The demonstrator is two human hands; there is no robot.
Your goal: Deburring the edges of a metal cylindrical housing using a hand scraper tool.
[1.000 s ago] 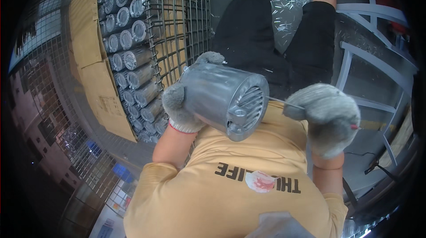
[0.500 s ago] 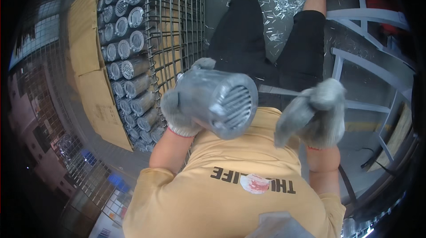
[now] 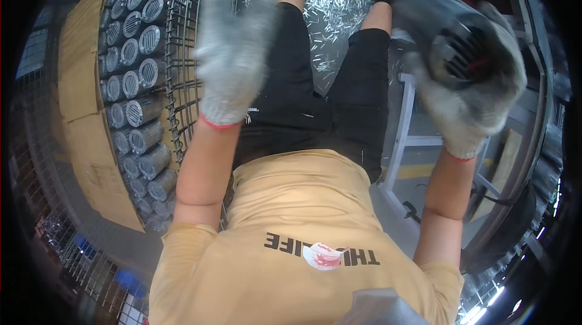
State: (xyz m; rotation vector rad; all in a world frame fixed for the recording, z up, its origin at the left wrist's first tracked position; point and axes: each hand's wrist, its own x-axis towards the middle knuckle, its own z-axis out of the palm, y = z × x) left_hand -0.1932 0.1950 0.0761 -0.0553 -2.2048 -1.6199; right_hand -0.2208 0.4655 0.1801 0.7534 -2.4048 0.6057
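Note:
In my right hand [image 3: 479, 98], in a grey-white work glove, is a grey metal cylinder [image 3: 433, 16] with a slotted end. The gloved fingers wrap around its side, off to the right above a pale metal frame. The slots look dark and a small red spot shows among them; I cannot make out what it is. My left hand [image 3: 233, 52], gloved too, is blurred. It is raised in front of the wire cage on the left, fingers stretched upward, with nothing visible in it.
At the left, several slotted metal cylinders [image 3: 139, 82] lie stacked in a wire cage [image 3: 176, 76] lined with cardboard [image 3: 82, 76]. Thin shiny metal slivers [image 3: 336, 7] litter the floor between my feet. A pale metal frame [image 3: 400, 125] stands at the right.
My left hand has let go of the cylinder it held and moved up and left. My right hand, which held a thin blade-like tool, has swung up and right and now grips a cylinder.

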